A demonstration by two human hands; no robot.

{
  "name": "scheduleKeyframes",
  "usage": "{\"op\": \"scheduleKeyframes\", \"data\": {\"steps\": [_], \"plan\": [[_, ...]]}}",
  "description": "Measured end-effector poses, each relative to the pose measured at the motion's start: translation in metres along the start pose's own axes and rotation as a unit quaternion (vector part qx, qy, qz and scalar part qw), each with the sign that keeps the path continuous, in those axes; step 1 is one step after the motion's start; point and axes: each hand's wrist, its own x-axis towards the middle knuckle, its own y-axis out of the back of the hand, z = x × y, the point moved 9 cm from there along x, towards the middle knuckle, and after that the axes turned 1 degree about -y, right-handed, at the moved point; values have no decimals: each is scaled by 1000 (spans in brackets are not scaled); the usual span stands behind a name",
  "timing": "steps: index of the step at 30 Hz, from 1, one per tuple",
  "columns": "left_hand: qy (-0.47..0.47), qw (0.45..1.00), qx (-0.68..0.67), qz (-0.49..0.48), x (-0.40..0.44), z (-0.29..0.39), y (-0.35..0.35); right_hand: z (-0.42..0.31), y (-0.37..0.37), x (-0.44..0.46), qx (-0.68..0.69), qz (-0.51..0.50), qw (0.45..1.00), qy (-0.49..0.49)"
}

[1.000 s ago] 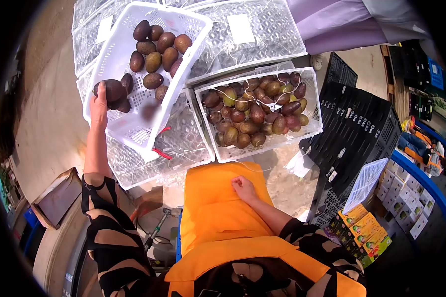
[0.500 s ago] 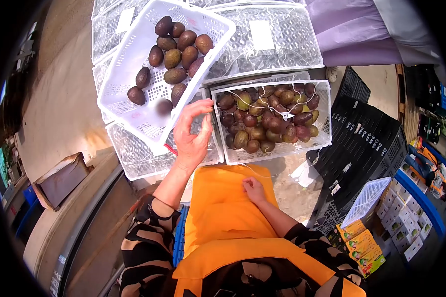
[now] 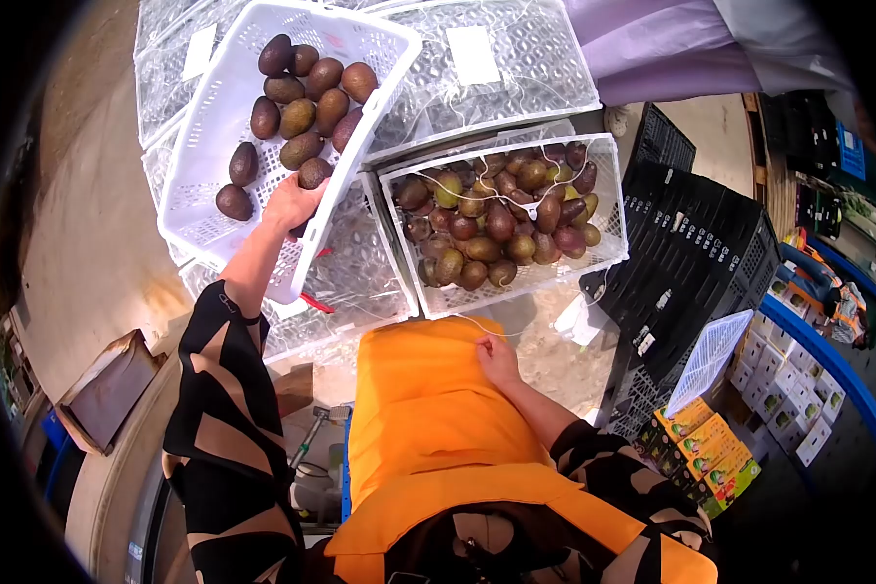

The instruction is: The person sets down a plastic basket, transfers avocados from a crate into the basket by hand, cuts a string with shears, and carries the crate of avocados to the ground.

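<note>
My left hand [image 3: 294, 204] reaches into a tilted white plastic crate [image 3: 187, 165], its fingers closed around an avocado that is mostly hidden beneath the hand. Another avocado [image 3: 314, 173] lies right at the fingertips. Several more dark avocados [image 3: 298, 117] are spread over the crate's perforated floor. Against the orange apron [image 3: 414, 389], my right hand [image 3: 497, 360] rests with curled fingers; whether it grips anything cannot be made out. A thin white string passes close by it. To the right stands a second white crate [image 3: 621, 219] full of avocados [image 3: 501, 222].
Crates covered in bubble wrap [image 3: 526, 73] surround and support the tilted crate. Black folded crates [image 3: 696, 263] are stacked at the right, with a white basket [image 3: 709, 362] and orange boxes [image 3: 706, 448] below. A cardboard box [image 3: 110, 389] sits at left.
My left hand has moved from beside the crate's edge down inside it, onto the avocado that was blurred by motion. My right hand stays at the apron. The view has shifted slightly.
</note>
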Motion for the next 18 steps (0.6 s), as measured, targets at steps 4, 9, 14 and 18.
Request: {"op": "scheduleKeyframes", "data": {"steps": [4,9,14,18], "plan": [[-66,913,-398,61,-58,30,45,-3,6,-10,-64,17,998,-7],[-252,876,-412,-13,-181,95,15,-16,8,-2,-104,19,994,8],[-357,909,-210,47,-189,147,10,-15,16,11,-102,8,995,1],[-168,928,153,296,-59,47,103,-21,17,7,-117,11,993,14]]}}
